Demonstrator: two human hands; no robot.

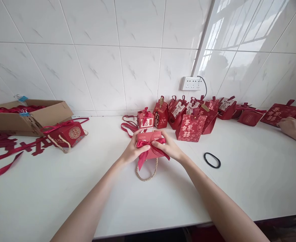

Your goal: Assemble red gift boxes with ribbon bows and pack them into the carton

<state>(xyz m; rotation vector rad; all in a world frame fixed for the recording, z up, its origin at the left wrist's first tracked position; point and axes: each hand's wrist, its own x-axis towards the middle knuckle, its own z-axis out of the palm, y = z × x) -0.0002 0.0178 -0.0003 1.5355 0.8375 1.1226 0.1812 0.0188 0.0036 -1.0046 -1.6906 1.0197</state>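
Note:
A small red gift box [150, 135] with a ribbon bow [150, 145] across its front is between my two hands above the white table. My left hand [135, 148] grips its left side, the thumb pressed on the bow. On the right side my right hand [168, 145] grips the box in the same way, its thumb by the bow's knot. A twisted cream rope handle [147, 180] hangs in a loop below the box. Just behind stands another small red box [146, 119] with a ribbon on top. The fingers behind the held box are mostly hidden.
Several red gift boxes [191, 127] stand along the wall to the right. A black ring-shaped band [212, 160] lies nearer. At left are a cardboard box [32, 122] of ribbon, a rope-handled red box [71, 135] and loose ribbons [5, 168]. Another person's hands [293, 127] touch a box at far right.

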